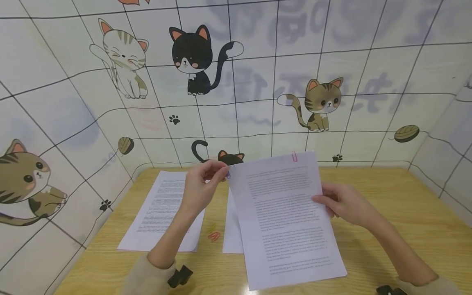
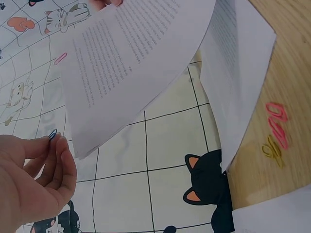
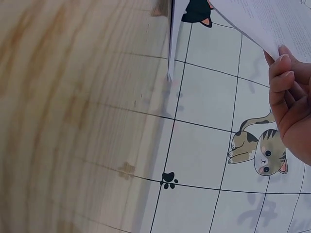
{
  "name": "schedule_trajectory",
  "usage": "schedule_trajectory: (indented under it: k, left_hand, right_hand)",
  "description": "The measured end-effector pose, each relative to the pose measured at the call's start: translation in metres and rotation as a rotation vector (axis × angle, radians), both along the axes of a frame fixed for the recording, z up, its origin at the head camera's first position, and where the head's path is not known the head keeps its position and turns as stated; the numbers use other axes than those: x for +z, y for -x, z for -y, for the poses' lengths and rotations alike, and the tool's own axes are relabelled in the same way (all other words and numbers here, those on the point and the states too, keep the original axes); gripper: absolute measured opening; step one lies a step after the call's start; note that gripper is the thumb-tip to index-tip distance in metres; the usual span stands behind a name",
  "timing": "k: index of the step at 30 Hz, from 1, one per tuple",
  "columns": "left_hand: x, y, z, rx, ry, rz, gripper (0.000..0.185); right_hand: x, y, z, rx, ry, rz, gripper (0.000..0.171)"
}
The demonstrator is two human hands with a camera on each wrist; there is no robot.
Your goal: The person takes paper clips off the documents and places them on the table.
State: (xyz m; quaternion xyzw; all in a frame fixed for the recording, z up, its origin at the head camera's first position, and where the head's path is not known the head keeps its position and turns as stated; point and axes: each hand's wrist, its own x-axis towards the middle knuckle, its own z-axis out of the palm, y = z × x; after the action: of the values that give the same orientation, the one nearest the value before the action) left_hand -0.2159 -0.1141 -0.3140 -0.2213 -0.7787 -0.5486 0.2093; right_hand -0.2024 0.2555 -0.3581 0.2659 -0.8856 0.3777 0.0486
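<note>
My right hand [image 1: 346, 207] is holding the printed white paper sheaf [image 1: 285, 217] by its right edge, fingers [image 3: 279, 77] curled and clamped on the margin, thumb side hidden behind the page. The sheaf is tilting up off the light wooden surface [image 1: 405, 213], top edge toward the wall. A pink paper clip [image 1: 294, 156] is sitting on that top edge, right of centre.

My left hand [image 1: 200, 190] is hovering at the sheaf's upper left corner, fingers [image 2: 58, 160] pressed together and pinching a small blue paper clip [image 2: 52, 134]. The clip is just beside the corner; whether it is touching the paper I cannot tell.

Flat on the surface: a second printed white page [image 1: 162, 209] lying under my left forearm, another white sheet [image 1: 231, 229] partly covered by the sheaf. Loose pink paper clips [image 1: 214, 236] and a yellowish one [image 2: 272, 151] are lying between those two sheets. Cat-patterned grid wallpaper [image 1: 258, 82] is lining the walls behind.
</note>
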Motion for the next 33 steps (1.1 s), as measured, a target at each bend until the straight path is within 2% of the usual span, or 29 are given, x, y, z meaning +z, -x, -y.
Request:
schedule_trajectory:
  k: [6, 11, 19, 25, 33]
  left_hand:
    - [-0.011, -0.001, 0.008, 0.022, 0.100, 0.071, 0.008]
    - [-0.020, -0.001, 0.016, 0.011, 0.176, 0.112, 0.007]
    - [-0.037, -0.002, 0.028, -0.018, 0.259, 0.158, 0.004]
    - [-0.047, -0.002, 0.035, -0.036, 0.313, 0.216, 0.004]
    - [-0.058, -0.002, 0.043, -0.044, 0.370, 0.298, 0.002]
  right_hand:
    - [0.000, -0.001, -0.002, 0.002, 0.005, -0.019, 0.009]
    - [0.001, -0.002, -0.002, 0.006, 0.018, -0.019, 0.010]
    - [0.001, -0.001, -0.003, -0.011, 0.008, 0.003, 0.010]
    - [0.001, -0.003, -0.003, -0.017, 0.018, 0.002, 0.008]
    - [0.003, -0.004, -0.002, -0.018, 0.016, 0.022, 0.013]
